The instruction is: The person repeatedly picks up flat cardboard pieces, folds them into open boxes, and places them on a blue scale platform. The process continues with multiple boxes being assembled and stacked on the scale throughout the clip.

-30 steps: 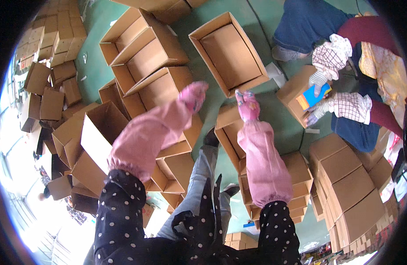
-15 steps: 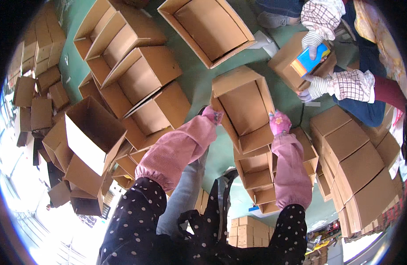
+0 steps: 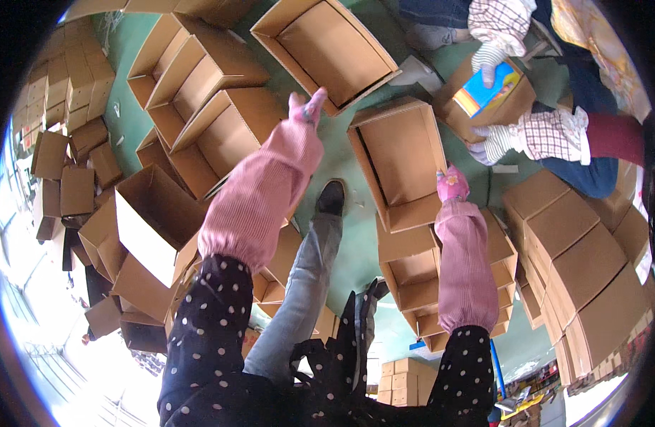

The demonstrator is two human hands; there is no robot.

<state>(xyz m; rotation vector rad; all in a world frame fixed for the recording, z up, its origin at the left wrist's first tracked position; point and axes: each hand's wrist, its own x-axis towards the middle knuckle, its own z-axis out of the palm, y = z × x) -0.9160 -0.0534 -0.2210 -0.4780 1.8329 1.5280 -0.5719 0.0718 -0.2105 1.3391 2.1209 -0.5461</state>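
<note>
My left hand point(image 3: 307, 109), in a pink patterned glove, reaches out with fingers apart at the near left corner of an open cardboard box point(image 3: 327, 50). It seems to hold nothing; whether the fingertips touch the box is unclear. My right hand point(image 3: 452, 185), gloved alike, is closed on the right rim of a second open cardboard box point(image 3: 400, 156). That box is bare inside and stands in front of me, its near end by a group of smaller open boxes point(image 3: 415, 270). The right fingertips are partly hidden.
A co-worker's gloved hand point(image 3: 488, 73) holds a blue and yellow block-like thing point(image 3: 477, 92) over a closed carton point(image 3: 459, 117). Open boxes point(image 3: 228, 135) stand in rows at left. Stacked cartons point(image 3: 562, 242) fill the right. My shoe point(image 3: 331, 198) is on the green floor point(image 3: 356, 249).
My left hand has left the middle box's left side and moved up and left to the farther box. My right hand stays at the middle box's rim, and that box has shifted slightly.
</note>
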